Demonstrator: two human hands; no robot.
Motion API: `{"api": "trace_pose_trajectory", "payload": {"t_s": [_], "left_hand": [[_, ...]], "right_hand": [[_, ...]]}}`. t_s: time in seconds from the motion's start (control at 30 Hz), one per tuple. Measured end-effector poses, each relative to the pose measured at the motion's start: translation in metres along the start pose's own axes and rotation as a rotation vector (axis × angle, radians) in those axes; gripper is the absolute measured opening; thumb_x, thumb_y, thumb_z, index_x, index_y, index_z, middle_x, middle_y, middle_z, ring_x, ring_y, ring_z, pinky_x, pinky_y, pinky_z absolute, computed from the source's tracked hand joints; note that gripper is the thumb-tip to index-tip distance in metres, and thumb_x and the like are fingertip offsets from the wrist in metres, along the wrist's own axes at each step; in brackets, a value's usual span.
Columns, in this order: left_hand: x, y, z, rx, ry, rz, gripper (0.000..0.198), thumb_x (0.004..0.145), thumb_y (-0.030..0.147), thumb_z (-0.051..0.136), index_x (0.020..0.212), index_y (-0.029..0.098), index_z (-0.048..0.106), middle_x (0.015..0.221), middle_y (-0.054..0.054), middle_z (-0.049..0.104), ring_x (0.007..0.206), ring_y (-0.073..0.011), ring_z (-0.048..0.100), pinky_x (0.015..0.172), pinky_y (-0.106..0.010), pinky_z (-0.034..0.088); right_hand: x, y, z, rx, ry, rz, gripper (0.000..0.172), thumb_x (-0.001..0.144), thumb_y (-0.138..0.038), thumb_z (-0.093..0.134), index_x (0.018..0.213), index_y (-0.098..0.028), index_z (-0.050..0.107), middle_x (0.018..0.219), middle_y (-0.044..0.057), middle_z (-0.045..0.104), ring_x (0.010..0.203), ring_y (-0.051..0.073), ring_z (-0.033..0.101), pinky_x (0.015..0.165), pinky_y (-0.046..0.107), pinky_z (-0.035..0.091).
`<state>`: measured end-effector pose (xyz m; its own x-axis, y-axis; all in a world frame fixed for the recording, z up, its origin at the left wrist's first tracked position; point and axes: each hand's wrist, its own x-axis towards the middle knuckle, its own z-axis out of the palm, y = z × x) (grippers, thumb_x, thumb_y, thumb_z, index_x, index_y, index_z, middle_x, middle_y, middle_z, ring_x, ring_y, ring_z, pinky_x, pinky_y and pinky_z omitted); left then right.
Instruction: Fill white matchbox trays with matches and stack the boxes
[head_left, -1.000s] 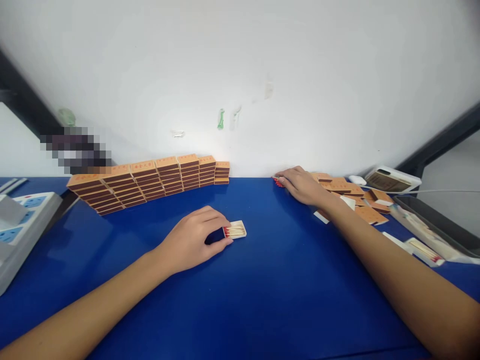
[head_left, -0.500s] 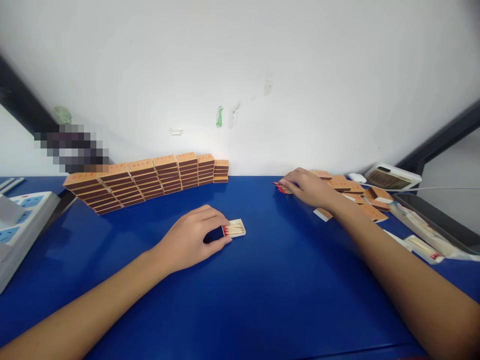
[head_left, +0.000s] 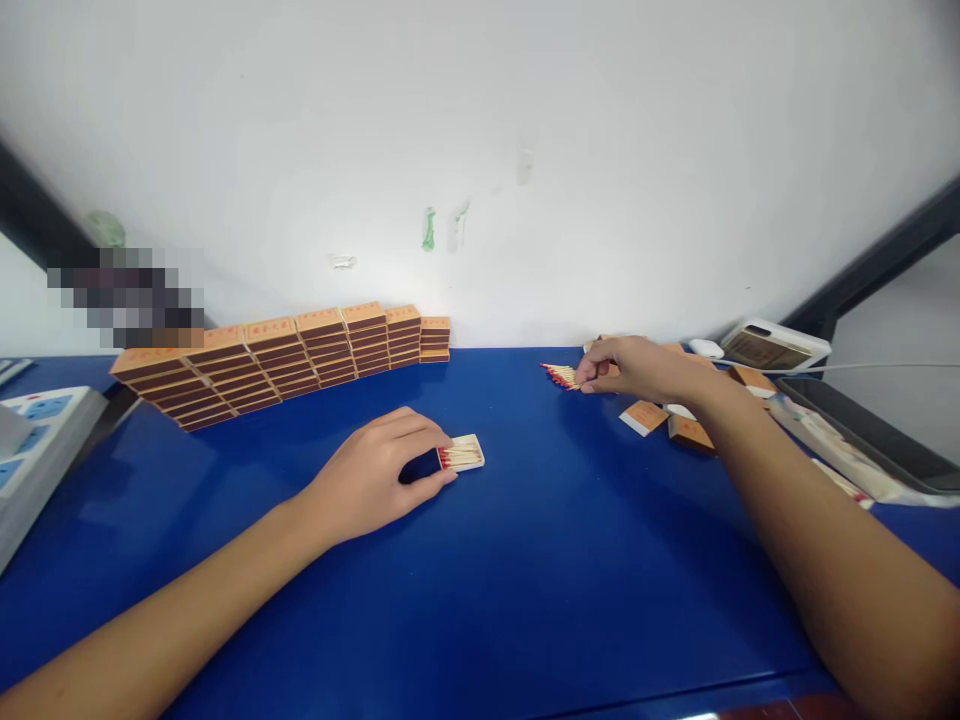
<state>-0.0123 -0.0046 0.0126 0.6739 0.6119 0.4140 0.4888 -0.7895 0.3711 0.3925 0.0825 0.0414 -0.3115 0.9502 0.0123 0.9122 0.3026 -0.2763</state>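
Right hand [head_left: 637,368] has just lifted a pinch of matches [head_left: 561,375] off the blue table [head_left: 570,560], fingers clamped on them, right of the open matchbox tray [head_left: 461,455]. Left hand [head_left: 371,478] still pins that tray, fingertips closed on its left end. Finished matchbox stacks [head_left: 285,358] sit behind the tray.

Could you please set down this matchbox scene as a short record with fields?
surface: blue table against a white wall
left hand: left hand rests on the table, fingers on an open match tray with red-tipped matches
right hand: right hand pinches a bundle of matches, red heads pointing left
back left: stacked matchboxes in rows along the wall
right side: loose matchboxes scattered by the right wrist
far left: power strip
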Motion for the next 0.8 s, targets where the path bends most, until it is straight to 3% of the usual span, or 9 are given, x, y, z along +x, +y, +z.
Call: {"api": "trace_pose_trajectory", "payload": {"t_s": [0.1, 0.37, 0.53, 0.7, 0.8], "left_hand": [[0.000, 0.000, -0.001, 0.001, -0.003, -0.008, 0.019, 0.100, 0.028, 0.071, 0.116, 0.022, 0.075, 0.112, -0.007, 0.077, 0.104, -0.0242, 0.070, 0.087, -0.039, 0.061], [0.000, 0.001, -0.001, 0.001, -0.014, -0.028, 0.024, 0.099, 0.030, 0.071, 0.122, 0.022, 0.073, 0.116, -0.006, 0.077, 0.107, -0.0239, 0.070, 0.088, -0.039, 0.061], [0.000, 0.000, -0.001, 0.000, -0.003, -0.022, 0.026, 0.099, 0.030, 0.071, 0.124, 0.023, 0.072, 0.116, -0.007, 0.077, 0.107, -0.0243, 0.071, 0.089, -0.040, 0.061], [-0.001, -0.001, 0.000, 0.009, 0.002, -0.012, 0.027, 0.099, 0.029, 0.071, 0.125, 0.022, 0.072, 0.117, -0.007, 0.077, 0.108, -0.0245, 0.071, 0.090, -0.040, 0.061], [-0.001, -0.001, 0.000, 0.021, 0.010, -0.014, 0.028, 0.099, 0.029, 0.072, 0.126, 0.021, 0.071, 0.117, -0.008, 0.077, 0.107, -0.0248, 0.072, 0.089, -0.041, 0.062]], "right_hand": [[0.001, -0.001, 0.000, 0.024, -0.086, 0.028, 0.024, 0.083, -0.050, 0.074, 0.079, -0.026, 0.078, 0.093, 0.005, 0.080, 0.085, 0.023, 0.070, 0.071, 0.033, 0.051], [-0.004, -0.010, -0.003, -0.005, -0.106, 0.017, 0.027, 0.085, -0.049, 0.072, 0.074, -0.025, 0.075, 0.092, 0.008, 0.077, 0.080, 0.025, 0.069, 0.066, 0.035, 0.052], [-0.006, -0.033, 0.000, 0.064, -0.160, 0.003, 0.036, 0.085, -0.060, 0.070, 0.084, -0.025, 0.076, 0.092, 0.008, 0.077, 0.080, 0.025, 0.070, 0.065, 0.035, 0.052], [-0.006, -0.064, 0.010, 0.149, -0.171, -0.057, 0.032, 0.088, -0.056, 0.067, 0.089, -0.024, 0.073, 0.090, 0.007, 0.076, 0.080, 0.023, 0.069, 0.070, 0.035, 0.052], [-0.003, -0.070, 0.018, 0.186, -0.179, -0.068, 0.034, 0.088, -0.055, 0.067, 0.091, -0.022, 0.071, 0.091, 0.008, 0.076, 0.078, 0.021, 0.068, 0.068, 0.034, 0.050]]}}
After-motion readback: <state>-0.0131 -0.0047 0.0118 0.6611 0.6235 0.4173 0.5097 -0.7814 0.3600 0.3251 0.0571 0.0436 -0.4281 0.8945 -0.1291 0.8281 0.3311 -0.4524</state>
